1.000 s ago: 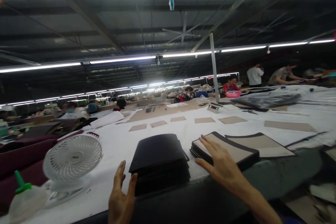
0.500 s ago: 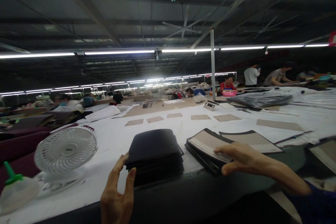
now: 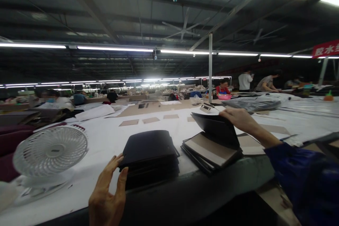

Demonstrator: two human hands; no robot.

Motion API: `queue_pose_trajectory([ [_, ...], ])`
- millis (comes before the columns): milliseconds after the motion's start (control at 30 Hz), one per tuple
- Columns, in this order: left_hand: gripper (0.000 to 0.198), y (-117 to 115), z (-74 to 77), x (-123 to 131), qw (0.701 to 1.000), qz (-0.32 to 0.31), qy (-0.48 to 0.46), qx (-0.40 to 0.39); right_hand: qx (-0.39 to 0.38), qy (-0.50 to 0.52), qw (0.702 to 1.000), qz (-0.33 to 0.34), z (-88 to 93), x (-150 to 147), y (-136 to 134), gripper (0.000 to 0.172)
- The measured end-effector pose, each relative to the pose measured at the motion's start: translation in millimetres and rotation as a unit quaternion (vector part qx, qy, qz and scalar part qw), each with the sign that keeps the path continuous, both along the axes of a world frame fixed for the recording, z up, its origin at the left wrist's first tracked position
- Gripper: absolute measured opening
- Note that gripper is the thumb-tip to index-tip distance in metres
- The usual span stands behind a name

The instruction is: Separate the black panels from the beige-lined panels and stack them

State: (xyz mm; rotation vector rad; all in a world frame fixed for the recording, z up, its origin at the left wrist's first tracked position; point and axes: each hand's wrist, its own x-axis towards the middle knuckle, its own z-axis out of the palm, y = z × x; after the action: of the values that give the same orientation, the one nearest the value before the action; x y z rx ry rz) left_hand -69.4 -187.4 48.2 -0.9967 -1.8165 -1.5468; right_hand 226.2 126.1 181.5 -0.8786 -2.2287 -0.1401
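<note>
My right hand (image 3: pixel 239 118) pinches the upper edge of a black panel (image 3: pixel 215 127), which stands tilted over the right-hand pile. Under it, that pile (image 3: pixel 212 148) shows a beige and grey face on top, with black edges fanned out below. A taller stack of black panels (image 3: pixel 149 148) sits to the left, dark face up. At this stack's left side is my left hand (image 3: pixel 108 190), its thumb and fingers spread around the near left corner, fingertips at the edge. Another beige panel with a dark border (image 3: pixel 250 144) lies partly behind my right arm.
A white fan (image 3: pixel 50 152) stands on the white-covered table (image 3: pixel 100 148) at left. Several small beige pieces (image 3: pixel 150 120) lie farther back. Clear plastic sheeting (image 3: pixel 251 102) covers something dark at the back right, near a metal post (image 3: pixel 210 67). Other people work in the background.
My right hand has risen from the right-hand pile, lifting a black panel up on edge. The left hand stays beside the black stack. The view has turned slightly right.
</note>
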Motion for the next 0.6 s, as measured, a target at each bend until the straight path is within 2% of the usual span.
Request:
queue_pose_trajectory([
  [67, 0.034, 6.8, 4.1, 4.8, 0.998, 0.001, 0.055, 0.005, -0.017, 0.008, 1.000, -0.006, 2.3, 1.9, 5.1, 0.045],
  [133, 0.032, 18.9, 10.0, 19.4, 0.994, -0.032, 0.107, 0.003, -0.033, 0.012, 0.999, 0.012, 0.4, 1.5, 1.5, 0.043],
  [233, 0.034, 45.4, 20.3, 58.9, 0.975, -0.134, 0.175, -0.032, -0.050, -0.009, 0.997, 0.055, -9.1, -5.4, -15.8, 0.042],
  [333, 0.039, 76.8, 28.3, 104.1, 0.944, -0.237, 0.209, -0.094, -0.042, -0.075, 0.992, 0.092, -23.1, -18.6, -37.6, 0.040],
  [400, 0.039, 97.3, 28.8, 127.3, 0.921, -0.294, 0.217, -0.136, -0.035, -0.130, 0.986, 0.101, -32.2, -26.9, -47.9, 0.035],
  [467, 0.040, 114.3, 24.2, 141.9, 0.904, -0.325, 0.201, -0.193, -0.023, -0.153, 0.984, 0.092, -37.6, -30.1, -50.0, 0.031],
  [533, 0.043, 125.9, 16.3, 148.3, 0.893, -0.341, 0.167, -0.243, 0.003, -0.099, 0.993, 0.059, -36.5, -25.4, -41.6, 0.029],
  [600, 0.046, 131.8, 8.6, 149.2, 0.888, -0.352, 0.139, -0.263, 0.014, 0.047, 0.999, 0.004, -28.5, -12.4, -24.1, 0.027],
])
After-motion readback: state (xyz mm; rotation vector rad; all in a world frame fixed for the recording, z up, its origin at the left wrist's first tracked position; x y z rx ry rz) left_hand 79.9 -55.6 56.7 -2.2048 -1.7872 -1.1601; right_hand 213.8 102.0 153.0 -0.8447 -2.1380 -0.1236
